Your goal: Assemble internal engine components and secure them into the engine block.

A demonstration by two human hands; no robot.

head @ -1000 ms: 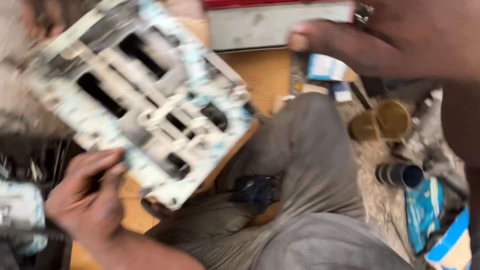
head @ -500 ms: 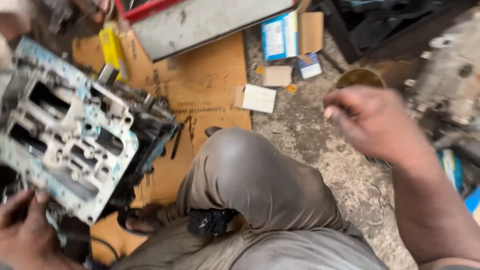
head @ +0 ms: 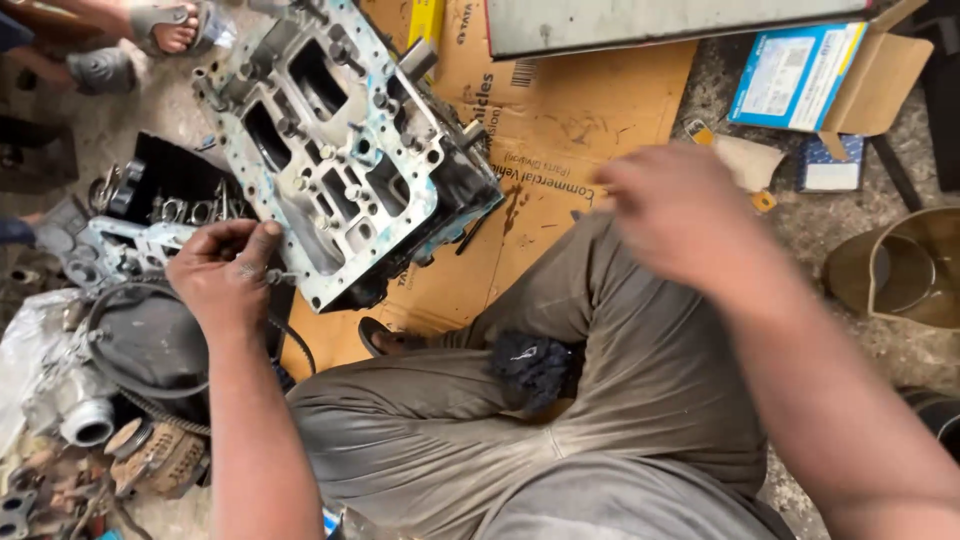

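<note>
- The left hand (head: 225, 275) rests its fingertips on the near edge of the engine block (head: 340, 150); whether it grips it, I cannot tell.
- The block stands tilted on flattened cardboard (head: 560, 130) on the floor, its pale, blue-stained machined face turned up.
- The right hand (head: 680, 215) hovers blurred above the knee, holding nothing visible, fingers loosely curled, well apart from the block.
- A belt (head: 140, 310) and metal parts (head: 90, 420) lie left of the forearm.
- A blue box (head: 795, 75) and a brass-coloured tin (head: 900, 270) sit at right.
</note>
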